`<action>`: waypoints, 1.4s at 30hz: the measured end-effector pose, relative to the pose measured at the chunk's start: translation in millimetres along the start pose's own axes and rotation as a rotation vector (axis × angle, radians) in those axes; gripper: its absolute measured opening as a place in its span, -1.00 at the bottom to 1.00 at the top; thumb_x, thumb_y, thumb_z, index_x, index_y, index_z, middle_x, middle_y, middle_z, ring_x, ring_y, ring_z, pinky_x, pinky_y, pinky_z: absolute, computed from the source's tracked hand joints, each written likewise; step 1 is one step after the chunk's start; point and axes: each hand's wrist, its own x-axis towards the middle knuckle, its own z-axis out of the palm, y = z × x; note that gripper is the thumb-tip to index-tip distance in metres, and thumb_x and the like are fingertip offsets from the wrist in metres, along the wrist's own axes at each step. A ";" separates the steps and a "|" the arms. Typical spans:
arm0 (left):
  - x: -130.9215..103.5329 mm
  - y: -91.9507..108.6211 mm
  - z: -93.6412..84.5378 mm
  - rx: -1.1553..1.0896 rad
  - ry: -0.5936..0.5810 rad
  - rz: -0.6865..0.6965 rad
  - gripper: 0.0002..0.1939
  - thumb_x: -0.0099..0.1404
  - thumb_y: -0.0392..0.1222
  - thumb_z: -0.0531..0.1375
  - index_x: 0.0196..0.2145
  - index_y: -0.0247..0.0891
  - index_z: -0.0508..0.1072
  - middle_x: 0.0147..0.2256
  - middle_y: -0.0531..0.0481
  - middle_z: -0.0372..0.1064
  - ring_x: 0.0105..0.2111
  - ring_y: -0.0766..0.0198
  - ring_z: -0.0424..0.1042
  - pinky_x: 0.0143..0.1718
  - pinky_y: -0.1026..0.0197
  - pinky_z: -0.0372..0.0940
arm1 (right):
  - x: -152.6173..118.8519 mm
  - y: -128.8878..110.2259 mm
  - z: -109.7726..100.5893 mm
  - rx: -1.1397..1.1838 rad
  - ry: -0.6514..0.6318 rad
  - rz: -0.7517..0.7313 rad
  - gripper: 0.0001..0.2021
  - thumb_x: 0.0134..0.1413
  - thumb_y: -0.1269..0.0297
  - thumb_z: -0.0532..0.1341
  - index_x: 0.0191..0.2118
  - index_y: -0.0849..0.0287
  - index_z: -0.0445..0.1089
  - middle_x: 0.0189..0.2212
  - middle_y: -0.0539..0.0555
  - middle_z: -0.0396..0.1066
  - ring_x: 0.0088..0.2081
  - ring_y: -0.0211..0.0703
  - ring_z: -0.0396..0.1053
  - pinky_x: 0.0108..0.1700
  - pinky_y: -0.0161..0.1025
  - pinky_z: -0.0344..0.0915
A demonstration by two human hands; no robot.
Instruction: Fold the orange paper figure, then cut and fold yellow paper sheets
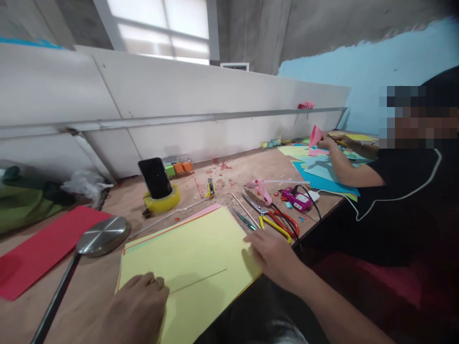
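A stack of paper with a pale yellow sheet (pixel 193 253) on top lies at the table's front edge, and a straight slit or line runs across the sheet. My left hand (pixel 138 306) rests on its lower left part, fingers curled, a ring on one finger; what is under the fingers is hidden. Over the sheet's right edge is my right hand (pixel 274 260), its fingers bent downward beside the yellow scissor handles; the fingertips are partly hidden. Green-handled tweezers (pixel 245 220) and red-handled scissors (pixel 287 222) lie just beyond it.
A pan (pixel 103 235) and red paper (pixel 53 248) lie left. Behind the sheets stand a phone (pixel 156 177) in a yellow tape roll (pixel 163 200) and a cutter (pixel 210 188). A pink glue gun (pixel 261 188) and purple power strip (pixel 297 198) sit right, near another person holding pink paper.
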 end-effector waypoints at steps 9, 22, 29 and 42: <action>65.5 19.6 -22.2 -0.286 -0.025 0.040 -0.69 0.20 -0.14 0.21 -0.11 -0.32 0.48 -0.06 -0.27 0.39 -0.04 -0.10 0.34 -0.02 -0.04 0.26 | 21.0 15.1 -1.7 -0.162 -0.128 0.489 -0.87 0.25 0.30 0.14 -0.24 0.19 0.41 -0.16 0.16 0.43 -0.12 -0.05 0.40 -0.33 -0.28 0.17; 72.0 8.8 -2.3 -0.405 0.008 -0.060 -0.76 0.06 -0.06 0.26 -0.42 -0.20 0.28 -0.33 -0.07 0.33 -0.27 0.05 0.31 -0.26 0.10 0.18 | 29.0 12.2 -4.6 -0.042 -0.124 0.586 -0.94 0.09 0.39 0.18 -0.34 0.17 0.41 -0.30 0.08 0.49 -0.27 -0.11 0.44 -0.40 -0.28 0.02; 66.5 10.5 -4.8 -0.444 -0.033 -0.118 -0.82 0.09 -0.09 0.18 -0.38 -0.19 0.27 -0.35 -0.03 0.37 -0.31 0.09 0.35 -0.34 0.15 0.15 | 24.2 1.2 -6.0 -0.048 -0.120 0.586 -0.81 0.17 0.34 0.16 -0.09 0.15 0.37 -0.33 0.09 0.54 -0.27 -0.04 0.48 -0.38 -0.27 0.07; 68.9 1.3 -4.0 -0.670 -0.106 -0.065 -0.60 -0.02 -0.12 0.16 -0.17 -0.23 0.32 -0.19 -0.09 0.44 -0.19 0.02 0.41 -0.21 0.11 0.25 | -22.3 41.8 -23.4 0.449 0.273 0.482 -0.68 0.18 0.02 0.00 -0.38 0.12 0.33 -0.56 0.01 0.36 -0.51 -0.16 0.30 -0.42 -0.26 0.20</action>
